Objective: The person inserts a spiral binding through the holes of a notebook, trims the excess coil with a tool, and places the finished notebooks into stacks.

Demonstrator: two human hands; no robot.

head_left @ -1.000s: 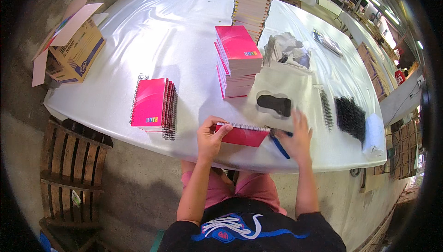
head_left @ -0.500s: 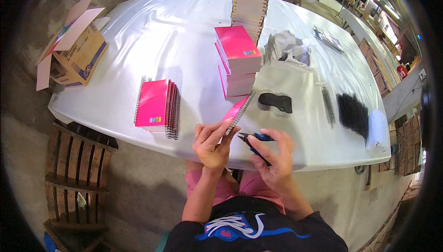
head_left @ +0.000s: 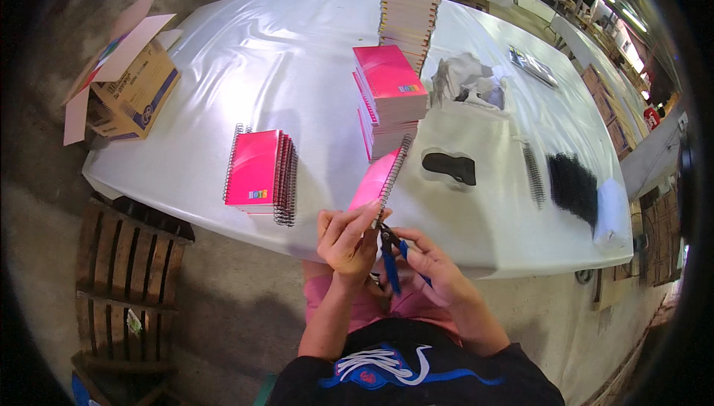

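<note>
Pink card and black wire make up the notebook [head_left: 378,180] that we hold up over the near edge of the counter [head_left: 245,56], tilted so that its spiral spine faces our right side and the lower end of the coil comes down to our hands. Our left hand [head_left: 346,236] is closed on the bottom corner of the notebook, fingers pinched on the cover, which steadies the coil end where the tool can reach it. Our right hand [head_left: 433,268] is wrapped shut round the blue handles of a pair of pliers [head_left: 389,251], whose dark nose points up at that wire end; we judge the notebook is lifted off the counter for just this reach. To our left a stack of bound pink notebooks [head_left: 259,172] lies apart, spines turned right. Ahead stand a pink pile [head_left: 389,94] and a taller yellow-topped pile [head_left: 407,6], and loose black coils [head_left: 571,183] lie at our right within reach.
</note>
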